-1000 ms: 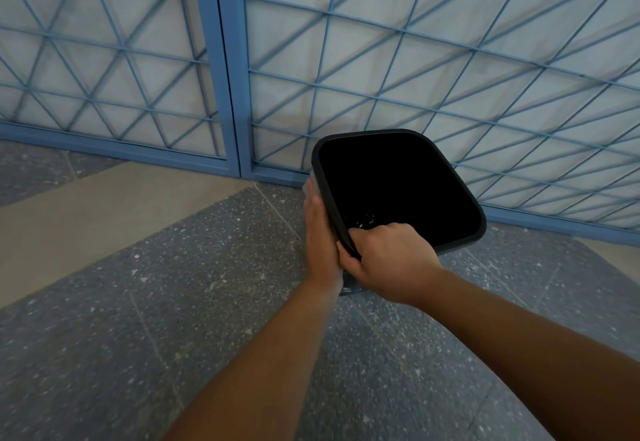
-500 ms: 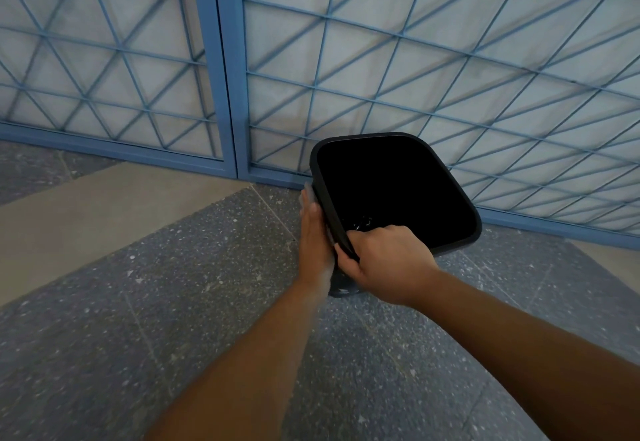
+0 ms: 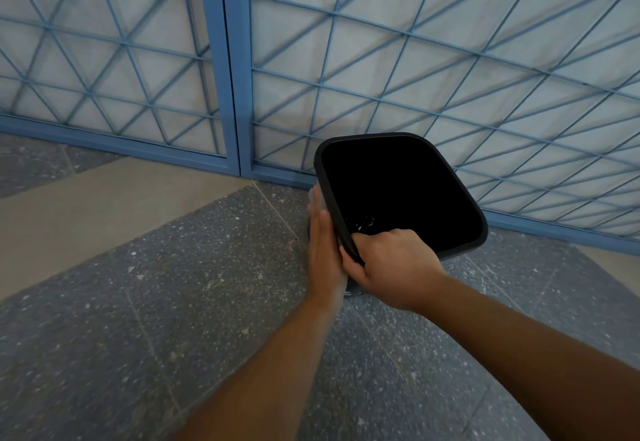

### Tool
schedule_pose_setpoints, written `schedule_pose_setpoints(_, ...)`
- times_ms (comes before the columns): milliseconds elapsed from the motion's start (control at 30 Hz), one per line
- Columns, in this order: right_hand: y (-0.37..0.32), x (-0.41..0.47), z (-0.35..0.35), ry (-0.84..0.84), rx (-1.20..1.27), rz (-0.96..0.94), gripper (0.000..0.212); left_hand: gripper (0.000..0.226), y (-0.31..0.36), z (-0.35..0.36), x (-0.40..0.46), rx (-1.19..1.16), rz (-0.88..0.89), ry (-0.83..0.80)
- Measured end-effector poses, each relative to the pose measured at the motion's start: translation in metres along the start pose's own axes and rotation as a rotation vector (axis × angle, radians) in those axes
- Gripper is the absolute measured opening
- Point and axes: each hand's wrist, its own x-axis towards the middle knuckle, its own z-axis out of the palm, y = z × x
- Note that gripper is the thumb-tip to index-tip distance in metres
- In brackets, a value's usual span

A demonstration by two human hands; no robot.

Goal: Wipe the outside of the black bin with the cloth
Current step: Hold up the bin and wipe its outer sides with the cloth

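Observation:
The black bin [image 3: 446,181] stands on the floor near the blue grille, its open mouth facing me. My right hand [image 3: 391,264] grips the near left part of its rim, thumb outside and fingers curled over the edge. My left hand [image 3: 323,253] lies flat with straight fingers against the bin's left outer wall. A pale cloth [image 3: 316,198] peeks out beyond the left fingertips, pressed between that hand and the wall. Most of the cloth and the bin's outer sides are hidden.
A blue metal grille with a thick upright post [image 3: 225,66] runs behind the bin, close to its far side. The floor is grey speckled stone [image 3: 173,302] with a beige band [image 3: 86,205] at the left.
My left hand has slid slightly along the bin's left wall, down and back up, with the cloth under it. The right hand keeps its grip on the rim.

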Motion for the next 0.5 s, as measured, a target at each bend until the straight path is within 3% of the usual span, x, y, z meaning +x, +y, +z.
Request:
schedule_pose_setpoints(267, 0.002, 0.002, 0.005, 0.015, -0.002, -0.014, 0.042, 0.081, -0.001, -0.005, 0.011, -0.050, -0.066, -0.057)
schedule_pose_setpoints(400, 0.003, 0.001, 0.004, 0.022, 0.014, -0.006, 0.042, 0.073, -0.016, -0.015, 0.021, -0.084, -0.219, 0.012)
schedule_pose_setpoints(500, 0.002, 0.002, 0.005, 0.018, 0.021, 0.001, 0.040, 0.085, -0.009, -0.011, 0.029, -0.056, -0.139, -0.039)
